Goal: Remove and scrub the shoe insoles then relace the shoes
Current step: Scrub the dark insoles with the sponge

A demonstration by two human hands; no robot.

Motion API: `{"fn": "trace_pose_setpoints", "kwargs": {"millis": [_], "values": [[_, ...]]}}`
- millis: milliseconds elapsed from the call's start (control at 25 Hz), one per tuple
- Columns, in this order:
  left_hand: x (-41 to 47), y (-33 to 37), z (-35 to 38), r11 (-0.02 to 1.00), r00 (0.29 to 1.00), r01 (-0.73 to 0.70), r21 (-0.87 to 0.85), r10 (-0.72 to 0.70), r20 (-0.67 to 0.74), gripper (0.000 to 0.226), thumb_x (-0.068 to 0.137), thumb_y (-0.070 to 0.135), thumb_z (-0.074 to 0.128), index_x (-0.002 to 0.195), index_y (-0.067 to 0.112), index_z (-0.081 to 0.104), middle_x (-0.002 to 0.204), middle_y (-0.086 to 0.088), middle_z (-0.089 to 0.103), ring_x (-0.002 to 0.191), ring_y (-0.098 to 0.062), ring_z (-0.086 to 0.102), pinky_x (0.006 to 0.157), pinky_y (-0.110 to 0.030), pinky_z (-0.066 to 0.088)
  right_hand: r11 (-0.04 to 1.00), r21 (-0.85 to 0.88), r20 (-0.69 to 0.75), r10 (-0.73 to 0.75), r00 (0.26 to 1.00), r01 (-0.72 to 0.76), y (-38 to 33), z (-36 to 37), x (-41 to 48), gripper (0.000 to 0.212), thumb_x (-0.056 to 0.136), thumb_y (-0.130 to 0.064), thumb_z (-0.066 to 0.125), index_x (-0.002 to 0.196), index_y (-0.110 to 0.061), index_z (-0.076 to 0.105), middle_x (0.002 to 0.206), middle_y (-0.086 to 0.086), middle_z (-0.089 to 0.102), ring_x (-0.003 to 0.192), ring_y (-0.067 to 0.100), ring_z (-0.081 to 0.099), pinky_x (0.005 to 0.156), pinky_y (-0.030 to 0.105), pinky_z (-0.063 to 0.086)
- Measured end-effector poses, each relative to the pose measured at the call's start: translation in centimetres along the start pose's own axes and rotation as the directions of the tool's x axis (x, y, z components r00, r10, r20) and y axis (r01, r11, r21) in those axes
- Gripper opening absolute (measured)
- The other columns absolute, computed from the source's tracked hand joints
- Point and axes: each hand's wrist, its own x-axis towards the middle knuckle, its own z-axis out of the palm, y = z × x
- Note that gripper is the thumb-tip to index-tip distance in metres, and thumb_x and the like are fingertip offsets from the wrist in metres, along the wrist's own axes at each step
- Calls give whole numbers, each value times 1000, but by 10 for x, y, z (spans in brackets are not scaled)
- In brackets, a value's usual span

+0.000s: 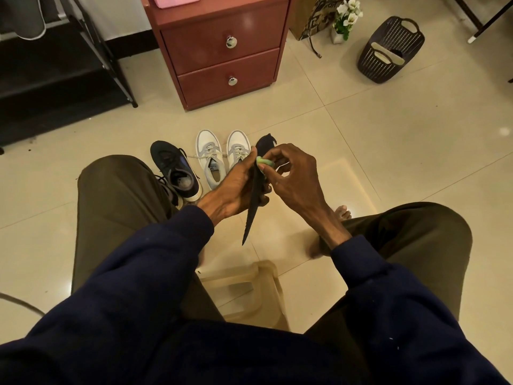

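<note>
Insole scrubbing looks under way above the near stool. The left hand grips the dark insole edge-on between the knees, and the right hand pinches a green scrubber against it. Just beyond, the dark shoe shows loose laces and the white shoes seem untouched, so relacing remains. Open floor lies right; the drawer cabinet stands far behind.

Count of shoes, cleaning things and furniture

There were two white shoes, one black shoe in plain sight, one dark insole, one green sponge, one cabinet with two drawers, and one basket.
</note>
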Motion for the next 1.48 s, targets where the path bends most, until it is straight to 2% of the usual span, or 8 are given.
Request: {"fn": "trace_pose_setpoints", "kwargs": {"millis": [200, 400, 680, 880, 1040, 1200, 1360, 1480], "values": [[-3, 10, -5, 987, 992, -82, -141, 67, -103, 47, 101, 50, 56, 86, 15, 83, 94, -6, 77, 84, -21, 74, 85, -34, 59, 994, 52, 408, -111, 906, 98, -20, 4, -12, 13, 86, -23, 80, 93, -14, 74, 89, -4, 67, 75, 13, 62, 64, 18, 48], [-8, 6, 2, 979, 998, 23, -204, -10, 64, 48, 103, 44, 55, 138, 12, 62, 125, -14, 69, 109, -32, 69, 103, -55, 51, 929, -349, 57, -107, 993, 120, 13, -9, 1, 19, 90, -30, 77, 97, -13, 72, 93, 2, 68, 82, 15, 58, 69, 36, 54], [-11, 8, 3, 976, 999, -10, -217, -1, -48, 64, 106, 55, 39, 90, 12, 84, 102, -9, 79, 90, -23, 77, 78, -34, 63, 983, -67, 470, -119, 875, 170, -13, -2, -11, 9, 84, -16, 79, 90, -14, 74, 85, -4, 64, 69, 14, 59, 61, 32, 50], [-7, 13, -2, 919, 984, -103, -381, 38, -175, 55, 105, 54, 42, 111, 8, 72, 107, -14, 77, 90, -29, 77, 82, -43, 63, 965, -219, 252, -88, 964, 145, -5, -6, -5, 17, 84, -19, 83, 92, -9, 72, 89, 4, 68, 72, 15, 61, 65, 31, 55], [-13, 16, 4, 909, 981, -116, -401, 41, -190, 78, 108, 51, 32, 79, -2, 81, 87, -19, 78, 71, -28, 77, 66, -40, 63, 987, -33, 567, -109, 817, 155, -27, -1, -18, 12, 86, -22, 81, 93, -13, 76, 88, -5, 68, 73, 8, 63, 65, 18, 51], [-8, 19, -6, 837, 964, -187, -515, 56, -260, 58, 106, 51, 41, 136, 7, 62, 128, -19, 70, 112, -35, 71, 88, -52, 59, 962, -236, 325, -55, 944, 137, -12, -12, -11, 20, 85, -22, 82, 96, -8, 74, 93, 4, 70, 74, 8, 59, 68, 24, 54], [-9, 15, -5, 787, 996, -62, -614, 4, -95, 70, 103, 60, 42, 141, 2, 55, 144, -19, 59, 131, -32, 59, 104, -51, 53, 985, -54, 531, -109, 841, 162, -23, -5, -19, 14, 85, -21, 82, 93, -12, 76, 89, -4, 69, 75, 7, 63, 66, 16, 50], [-13, 16, -1, 830, 995, -92, -550, 52, -87, 62, 107, 53, 39, 137, 3, 59, 133, -19, 67, 121, -33, 67, 96, -48, 58, 950, -270, 327, -63, 943, 157, -4, -7, -12, 19, 85, -27, 82, 95, -13, 74, 93, -1, 70, 77, 7, 60, 68, 23, 53]]}}
